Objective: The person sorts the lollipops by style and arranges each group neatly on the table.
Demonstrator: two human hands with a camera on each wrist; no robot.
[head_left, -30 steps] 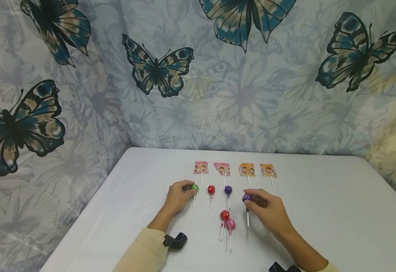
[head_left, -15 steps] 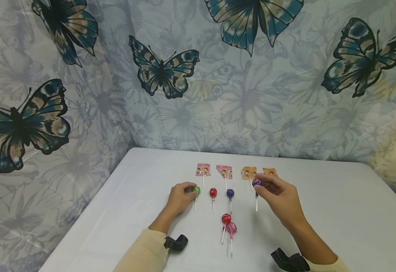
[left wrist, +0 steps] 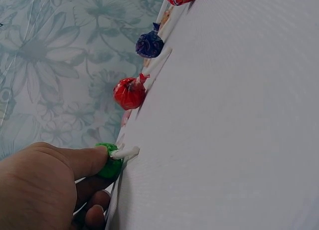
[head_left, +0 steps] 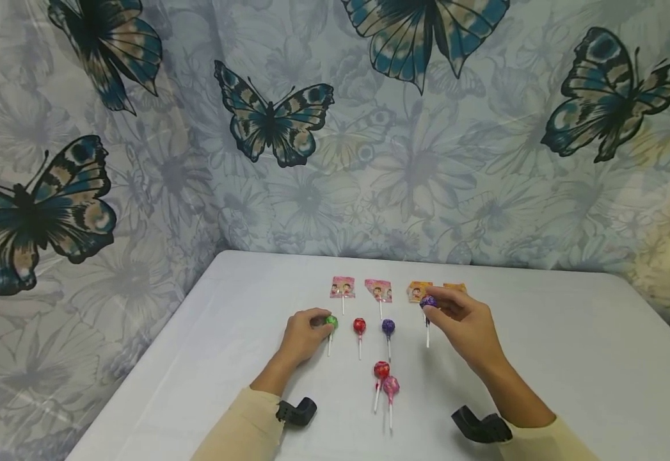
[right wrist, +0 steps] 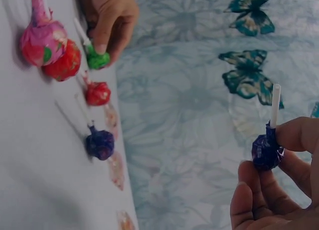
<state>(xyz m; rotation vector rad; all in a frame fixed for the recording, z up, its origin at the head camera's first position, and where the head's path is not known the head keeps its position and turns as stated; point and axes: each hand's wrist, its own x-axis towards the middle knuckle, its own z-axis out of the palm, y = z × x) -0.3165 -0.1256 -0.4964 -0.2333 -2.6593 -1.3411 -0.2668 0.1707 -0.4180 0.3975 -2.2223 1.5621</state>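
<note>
My left hand point(head_left: 304, 336) pinches the head of a green lollipop point(head_left: 331, 321) at the left end of a row, its white stick pointing toward me. A purple lollipop point(right wrist: 266, 151) is held between the thumb and fingers of my right hand point(head_left: 466, 326), raised above the table with its stick hanging down in the head view. Between the hands, a red lollipop point(head_left: 359, 325) and another purple lollipop point(head_left: 388, 327) lie in line with the green one. Closer to me, a second red lollipop point(head_left: 381, 369) and a pink lollipop point(head_left: 391, 385) lie side by side, overlapping.
Behind the row lie two flat lollipops in pink wrappers point(head_left: 343, 287) and two in orange wrappers point(head_left: 419, 292), the rightmost partly hidden by my right hand. The white table point(head_left: 254, 282) ends at a butterfly-patterned cloth point(head_left: 415, 166).
My right hand has lifted the purple lollipop off toward the back of the table, then shifted it slightly left. The left hand stays on the green lollipop.
</note>
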